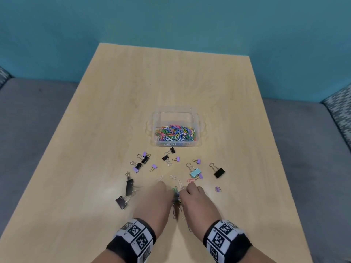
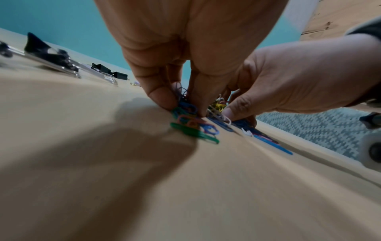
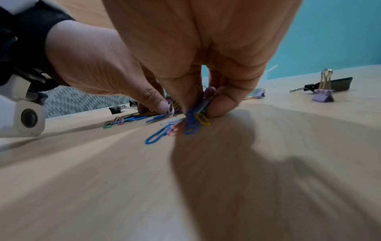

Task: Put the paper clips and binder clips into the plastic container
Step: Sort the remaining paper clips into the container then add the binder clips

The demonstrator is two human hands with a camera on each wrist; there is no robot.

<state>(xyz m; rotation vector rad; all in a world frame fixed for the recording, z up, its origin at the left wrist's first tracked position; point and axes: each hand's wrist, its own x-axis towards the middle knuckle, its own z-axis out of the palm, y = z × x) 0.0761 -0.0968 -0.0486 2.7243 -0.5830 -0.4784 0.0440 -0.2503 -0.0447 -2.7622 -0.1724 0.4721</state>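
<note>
My left hand (image 1: 154, 201) and my right hand (image 1: 197, 203) are down on the pale wooden surface (image 1: 114, 111) close together, near its front edge, with a small heap of coloured paper clips (image 1: 176, 198) between them. In the left wrist view my left thumb and fingers (image 2: 163, 96) are curled and pinching a bunch of blue, green and orange clips (image 2: 189, 119) that touches the surface. In the right wrist view my right fingers (image 3: 224, 106) are curled the same way around a blue and yellow bunch (image 3: 195, 119), also resting on the wood, and a loose blue clip (image 3: 156, 136) lies just beside it. So both hands are narrow, each holding some paper clips. Just beyond my fingertips lie a few white clips (image 1: 177, 182) and a pink clip (image 1: 190, 180), apart from the heap. Farther out, binder clips are scattered across the surface: a line of black ones (image 1: 128, 188) to my left, small purple ones (image 1: 154, 166) in the middle, a light blue one (image 1: 195, 173) and a larger black one (image 1: 219, 172) to my right, and a lone purple one (image 1: 218, 189) near my right hand. Beyond them, at the middle of the surface, stands the clear plastic container (image 1: 175, 112), open at the top, with a thick layer of many-coloured paper clips (image 1: 175, 133) already in it. Both wrists wear black bands (image 1: 133, 238) with black-and-white square markers.
</note>
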